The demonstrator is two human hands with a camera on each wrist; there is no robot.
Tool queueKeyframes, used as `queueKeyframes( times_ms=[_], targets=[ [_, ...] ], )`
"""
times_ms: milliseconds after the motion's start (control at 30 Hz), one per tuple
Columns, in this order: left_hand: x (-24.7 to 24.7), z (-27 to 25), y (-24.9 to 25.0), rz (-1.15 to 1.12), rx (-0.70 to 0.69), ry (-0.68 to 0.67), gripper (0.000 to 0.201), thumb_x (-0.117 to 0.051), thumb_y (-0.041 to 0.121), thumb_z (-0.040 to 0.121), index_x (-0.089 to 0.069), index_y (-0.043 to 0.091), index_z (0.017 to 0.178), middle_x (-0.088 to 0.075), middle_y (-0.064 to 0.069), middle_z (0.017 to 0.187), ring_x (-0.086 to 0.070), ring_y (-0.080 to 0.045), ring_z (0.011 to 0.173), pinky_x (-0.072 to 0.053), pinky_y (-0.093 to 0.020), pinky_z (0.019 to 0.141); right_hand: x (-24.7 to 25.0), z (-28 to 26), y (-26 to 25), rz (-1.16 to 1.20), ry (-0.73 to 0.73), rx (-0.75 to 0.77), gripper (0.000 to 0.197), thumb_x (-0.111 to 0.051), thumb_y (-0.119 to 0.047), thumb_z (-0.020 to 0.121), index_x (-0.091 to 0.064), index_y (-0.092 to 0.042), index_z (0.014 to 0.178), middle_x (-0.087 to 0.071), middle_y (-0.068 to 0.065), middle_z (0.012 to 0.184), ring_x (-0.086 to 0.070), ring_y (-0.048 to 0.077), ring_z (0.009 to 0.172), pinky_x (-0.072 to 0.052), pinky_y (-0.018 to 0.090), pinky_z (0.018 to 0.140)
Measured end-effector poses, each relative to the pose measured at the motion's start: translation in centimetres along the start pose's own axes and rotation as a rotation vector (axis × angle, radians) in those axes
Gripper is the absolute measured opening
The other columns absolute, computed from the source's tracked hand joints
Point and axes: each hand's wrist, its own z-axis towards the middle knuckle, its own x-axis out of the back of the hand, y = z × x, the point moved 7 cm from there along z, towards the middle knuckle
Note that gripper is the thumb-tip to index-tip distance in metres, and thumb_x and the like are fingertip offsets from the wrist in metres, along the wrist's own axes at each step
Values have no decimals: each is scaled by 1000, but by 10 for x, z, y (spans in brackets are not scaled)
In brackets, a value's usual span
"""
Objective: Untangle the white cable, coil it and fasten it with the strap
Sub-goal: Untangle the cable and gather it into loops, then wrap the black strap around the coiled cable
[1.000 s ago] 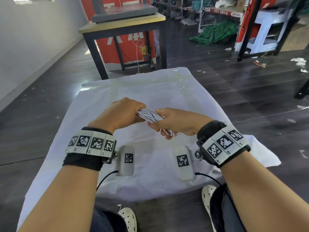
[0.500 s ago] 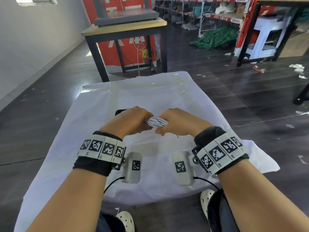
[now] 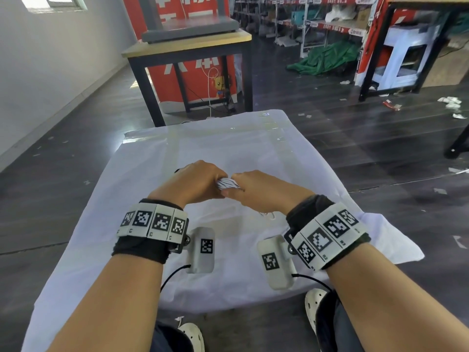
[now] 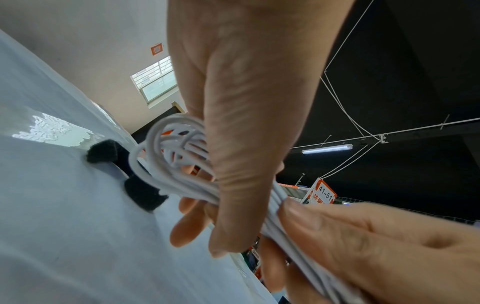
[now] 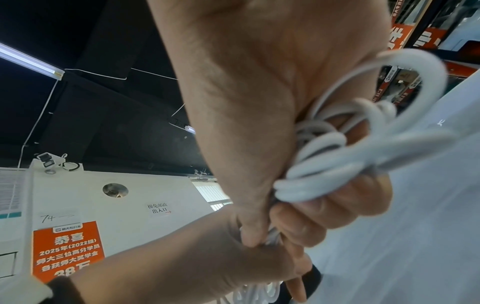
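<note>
The white cable (image 3: pixel 227 183) is gathered into a bundle of several loops, held between both hands just above the white-covered table (image 3: pixel 253 143). My left hand (image 3: pixel 193 182) grips one end of the bundle (image 4: pixel 182 160), thumb on top. My right hand (image 3: pixel 256 188) grips the other end (image 5: pixel 324 164), where loops stick out past the fingers. The black strap (image 4: pixel 124 164) lies on the cloth just beyond the left hand, touching or close to the loops. In the head view only a dark tip of the strap (image 3: pixel 177 170) shows behind the left hand.
A dark-legged wooden table (image 3: pixel 187 44) with a grey slab stands just beyond the covered table. Dark floor with scattered litter surrounds it. Shelves and a green cloth heap (image 3: pixel 324 57) lie at the back right. My knees and white shoes sit under the near edge.
Both hands have come closer together and moved slightly away from me and down toward the cloth. Less of the bundle shows between them now.
</note>
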Motion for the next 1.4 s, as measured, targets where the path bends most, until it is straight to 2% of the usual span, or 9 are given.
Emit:
queueKeyframes(
  times_ms=[367, 433, 500, 567, 667, 767, 933, 1200, 1400],
  targets=[
    [1, 1, 8, 42, 3, 92, 30, -63, 44, 80, -45, 33, 59, -52, 10, 69, -55, -17, 77, -38, -28, 65, 0, -1, 11, 25, -8, -46, 36, -39, -42, 100, -44, -18, 74, -50, -1, 70, -44, 13, 56, -32, 26, 52],
    [9, 2, 5, -91, -43, 141, 19, -70, 50, 75, -55, 39, 79, -60, 11, 88, -54, -14, 89, -44, -30, 75, 4, -2, 16, 120, 35, -76, 34, -38, -40, 101, -48, -16, 78, -50, 0, 70, -44, 13, 55, -33, 25, 52],
    [19, 1, -4, -330, -48, 180, 44, -75, 45, 76, -55, 36, 114, -54, 16, 117, -46, -5, 104, -41, -21, 86, 12, -3, 28, 266, 105, -134, 34, -38, -38, 101, -52, -11, 87, -51, 1, 69, -45, 14, 55, -35, 26, 52],
    [29, -3, -26, -607, 92, 251, 53, -73, 37, 82, -48, 34, 128, -44, 19, 128, -43, -2, 113, -40, -20, 89, 23, -6, 44, 397, 203, -203, 36, -38, -38, 101, -55, -8, 91, -51, 2, 69, -44, 16, 56, -35, 27, 52],
    [25, -9, -62, -714, 341, 340, 31, -59, 26, 92, -55, 29, 123, -52, 14, 127, -54, -11, 113, -42, -23, 81, 29, -9, 59, 551, 278, -280, 39, -37, -40, 101, -54, -7, 92, -53, 4, 73, -41, 16, 53, -34, 23, 48],
    [1, -6, -76, -490, 435, 191, 29, -56, 22, 93, -60, 21, 122, -60, 1, 124, -57, -22, 107, -40, -26, 79, 23, -7, 60, 660, 271, -307, 40, -36, -43, 101, -54, -8, 92, -52, 2, 73, -39, 14, 53, -32, 20, 44],
    [-28, -7, -82, -220, 403, -88, 59, -61, 22, 90, -36, 20, 144, -51, -11, 137, -49, -31, 122, -39, -33, 93, 16, -3, 60, 802, 241, -310, 38, -39, -43, 100, -53, -12, 83, -50, 2, 70, -42, 16, 57, -36, 25, 53],
    [-26, -11, -89, -234, 443, -46, 33, -68, 22, 83, -52, 24, 111, -65, -2, 87, -57, -13, 74, -38, -24, 58, 6, 5, 57, 910, 233, -295, 37, -40, -43, 100, -52, -13, 83, -47, 0, 64, -40, 14, 53, -36, 28, 53],
    [-16, -9, -65, -664, 365, -6, 7, -68, 12, 86, -65, 11, 93, -67, -6, 89, -67, -18, 68, -52, -25, 71, 8, 7, 60, 967, 263, -297, 37, -40, -43, 100, -52, -13, 81, -47, -2, 60, -38, 14, 51, -34, 30, 54]
  ],
)
